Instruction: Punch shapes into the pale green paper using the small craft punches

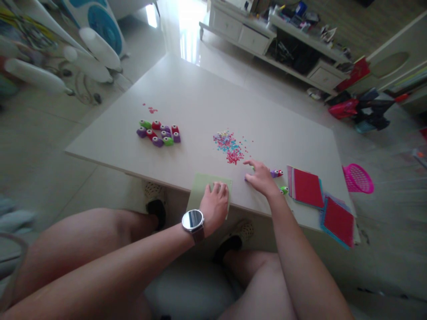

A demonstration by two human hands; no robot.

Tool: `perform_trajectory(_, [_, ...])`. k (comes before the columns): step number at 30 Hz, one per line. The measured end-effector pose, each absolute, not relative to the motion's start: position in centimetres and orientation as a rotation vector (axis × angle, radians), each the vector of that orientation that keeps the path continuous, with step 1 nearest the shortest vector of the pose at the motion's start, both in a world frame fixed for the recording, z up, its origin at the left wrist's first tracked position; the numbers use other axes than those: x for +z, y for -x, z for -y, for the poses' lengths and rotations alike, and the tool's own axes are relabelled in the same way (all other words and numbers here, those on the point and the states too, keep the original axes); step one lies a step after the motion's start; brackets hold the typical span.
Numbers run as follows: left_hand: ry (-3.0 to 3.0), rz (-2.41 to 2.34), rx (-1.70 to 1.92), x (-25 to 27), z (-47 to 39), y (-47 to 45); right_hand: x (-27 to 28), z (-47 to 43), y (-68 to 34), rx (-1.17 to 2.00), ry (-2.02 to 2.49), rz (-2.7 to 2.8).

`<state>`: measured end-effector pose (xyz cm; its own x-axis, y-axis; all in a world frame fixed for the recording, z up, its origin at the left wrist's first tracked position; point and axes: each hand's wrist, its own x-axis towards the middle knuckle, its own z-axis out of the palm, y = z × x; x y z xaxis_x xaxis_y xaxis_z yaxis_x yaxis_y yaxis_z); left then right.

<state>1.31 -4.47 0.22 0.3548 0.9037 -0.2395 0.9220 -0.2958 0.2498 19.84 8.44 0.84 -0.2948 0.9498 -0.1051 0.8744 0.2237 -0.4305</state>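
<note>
Pale-green paper (199, 189) under left hand (215, 202), fingers slightly spread — right hand (262, 178), thumb and forefinger parted, beside craft punches (283, 190).

The worktop (200, 98) looks smooth and pale, with a soft satin sheen. The light green sheet (196, 191) is matt paper, and the red sheets (308, 188) look like flat, dull paper or card. The small punches (158, 142) appear to be glossy coloured plastic; the confetti (235, 156) looks papery. The watch (193, 219) has a shiny, metal-looking case and reflective glass. The pink basket (358, 178) is openwork plastic, the floor (83, 186) polished, tile-like.
</note>
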Motion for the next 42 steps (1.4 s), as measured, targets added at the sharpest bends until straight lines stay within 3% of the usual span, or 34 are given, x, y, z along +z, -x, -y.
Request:
perform_trajectory(19, [-2.238,-1.540,-0.026,-0.3,4.6,-1.3,-0.3,-8.3,-21.0,0.657,1.971,2.375])
perform_trajectory(25, [-2.087,-1.524,0.274,0.0,2.2,-1.6,0.0,-8.9,-19.4,0.779,1.709,2.139])
perform_trajectory(32, [-1.284,-1.472,0.923,1.5,-3.3,-0.3,1.2,-7.1,-17.2,0.961,1.240,2.059])
perform_trajectory(37, [-1.157,-1.320,0.955,1.3,-3.5,1.3,0.9,-5.8,-15.8,1.069,1.112,1.994])
perform_trajectory(42, [-1.479,-1.592,0.801,1.4,-3.6,5.3,0.4,-5.7,-14.9,0.975,1.103,2.062])
